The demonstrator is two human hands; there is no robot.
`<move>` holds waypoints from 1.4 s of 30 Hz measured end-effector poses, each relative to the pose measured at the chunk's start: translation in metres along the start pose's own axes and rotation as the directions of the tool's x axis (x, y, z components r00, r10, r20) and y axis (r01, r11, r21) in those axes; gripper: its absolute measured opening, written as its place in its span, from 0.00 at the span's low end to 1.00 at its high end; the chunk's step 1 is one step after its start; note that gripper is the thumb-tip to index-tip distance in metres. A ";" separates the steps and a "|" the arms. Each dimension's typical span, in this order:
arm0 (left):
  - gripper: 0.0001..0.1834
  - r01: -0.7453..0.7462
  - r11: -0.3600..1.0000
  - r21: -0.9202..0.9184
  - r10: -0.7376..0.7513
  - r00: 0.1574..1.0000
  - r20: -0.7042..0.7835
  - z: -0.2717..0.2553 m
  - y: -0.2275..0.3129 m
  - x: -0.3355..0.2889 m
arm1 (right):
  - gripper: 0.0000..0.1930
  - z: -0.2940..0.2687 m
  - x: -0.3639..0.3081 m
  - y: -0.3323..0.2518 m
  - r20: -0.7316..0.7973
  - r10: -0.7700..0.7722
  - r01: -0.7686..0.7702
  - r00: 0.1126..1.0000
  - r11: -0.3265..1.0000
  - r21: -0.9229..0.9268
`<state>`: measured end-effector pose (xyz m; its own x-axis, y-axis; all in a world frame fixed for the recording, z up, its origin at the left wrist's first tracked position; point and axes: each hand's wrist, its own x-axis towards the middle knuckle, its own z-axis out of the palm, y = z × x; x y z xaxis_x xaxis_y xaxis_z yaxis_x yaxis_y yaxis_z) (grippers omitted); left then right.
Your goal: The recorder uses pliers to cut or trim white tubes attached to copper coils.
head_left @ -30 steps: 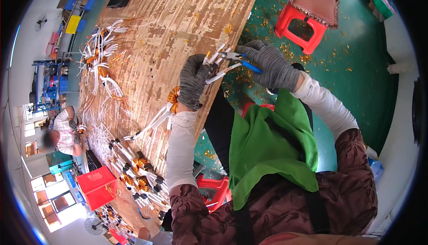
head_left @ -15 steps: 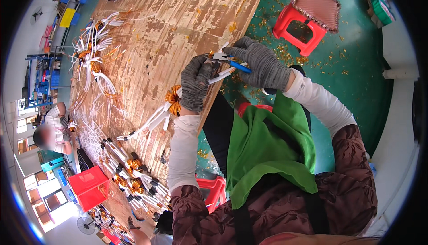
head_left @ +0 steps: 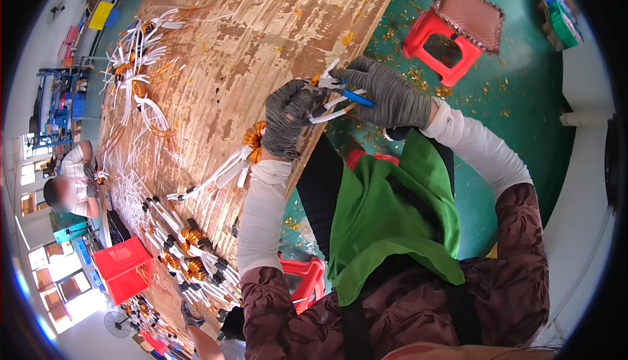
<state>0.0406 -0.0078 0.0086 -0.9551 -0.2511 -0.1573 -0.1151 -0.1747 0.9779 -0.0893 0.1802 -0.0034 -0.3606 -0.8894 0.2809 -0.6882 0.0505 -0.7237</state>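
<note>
here, blue-handled pliers [head_left: 358, 98] lie against right fingers [head_left: 352, 74]

Pretty bright shot overall, and the tabletop [head_left: 261, 39] is well lit. The windows [head_left: 63, 267] past its left edge are badly blown out, with bluish glare out by the lens rim. Floor [head_left: 523, 121] off the right edge goes noticeably darker. Shadows look soft, mostly in the folds of the green cloth [head_left: 399, 219]. Fisheye bends the wall [head_left: 592, 170] hard, corners go black, and the head [head_left: 59, 193] beyond the left edge is just a blur.
</note>
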 end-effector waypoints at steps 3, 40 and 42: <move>0.17 0.018 0.994 -0.110 -0.016 1.000 0.019 -0.014 -0.007 0.001 | 0.37 -0.004 0.014 0.004 0.031 -0.195 0.193 0.980 0.912 -0.362; 0.29 -0.334 0.438 0.834 0.431 0.893 0.131 0.027 -0.060 0.005 | 0.07 0.031 -0.113 0.009 -0.503 0.714 -0.077 0.486 0.609 0.790; 0.30 -0.274 0.358 0.893 0.398 0.910 0.120 0.026 -0.056 0.008 | 0.10 -0.008 -0.134 0.030 -0.509 0.683 0.036 0.524 0.580 0.814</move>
<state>0.0326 0.0250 -0.0440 -0.9471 -0.1841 0.2627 -0.0232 0.8560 0.5164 -0.0667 0.3040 -0.0576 -0.9794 -0.2001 -0.0259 0.1005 -0.3724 -0.9226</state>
